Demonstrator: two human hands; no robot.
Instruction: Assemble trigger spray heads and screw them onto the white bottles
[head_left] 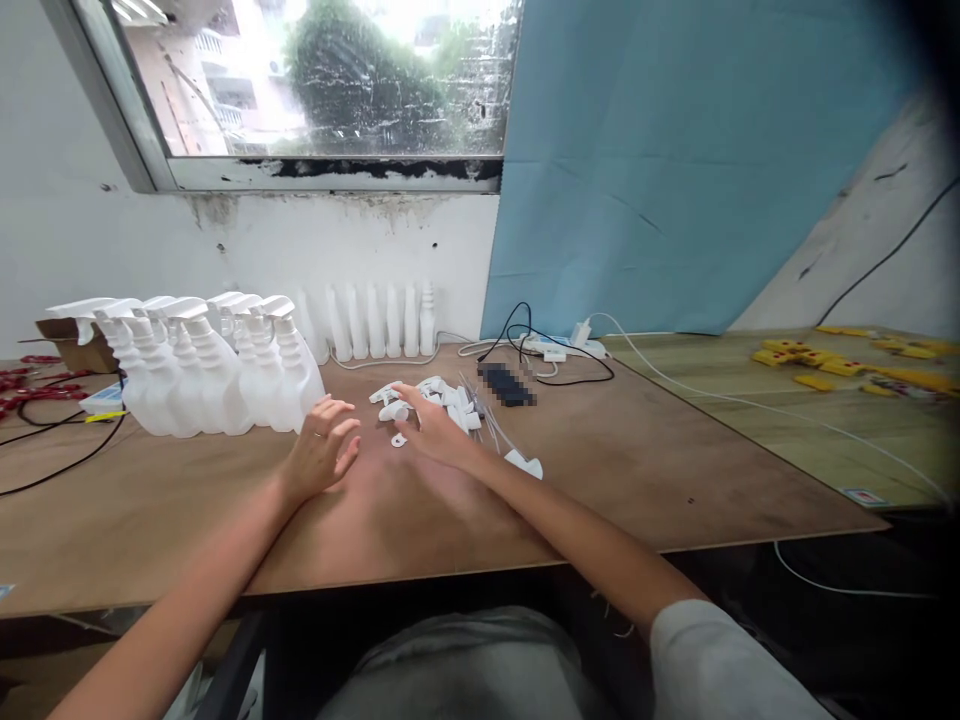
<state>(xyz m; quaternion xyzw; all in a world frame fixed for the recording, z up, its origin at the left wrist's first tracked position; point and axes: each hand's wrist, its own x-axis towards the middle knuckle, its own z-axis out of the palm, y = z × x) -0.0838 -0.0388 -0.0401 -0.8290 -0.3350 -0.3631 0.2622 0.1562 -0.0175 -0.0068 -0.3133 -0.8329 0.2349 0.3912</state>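
Head view: a brown table (600, 480), white bottles (259, 385), left hand (324, 450), right hand (435, 428), loose spray heads (459, 405).

From the table's near edge, the bottles stand toward ten o'clock, long axes vertical, fitted noses facing roughly nine, perhaps packed tightly to save room. Beside them, at their four o'clock, the left hand curves loosely, fingers apart, pinching nothing visible. The right hand spreads over the spray heads, near twelve; whether it touches any, I cannot tell. They lie jumbled, pointing various ways, probably pooled for easy reach; the nearest, at the pile's four o'clock, has its tube (502, 432) running toward eleven. A small ring (399, 440) lies at the pile's eight o'clock.
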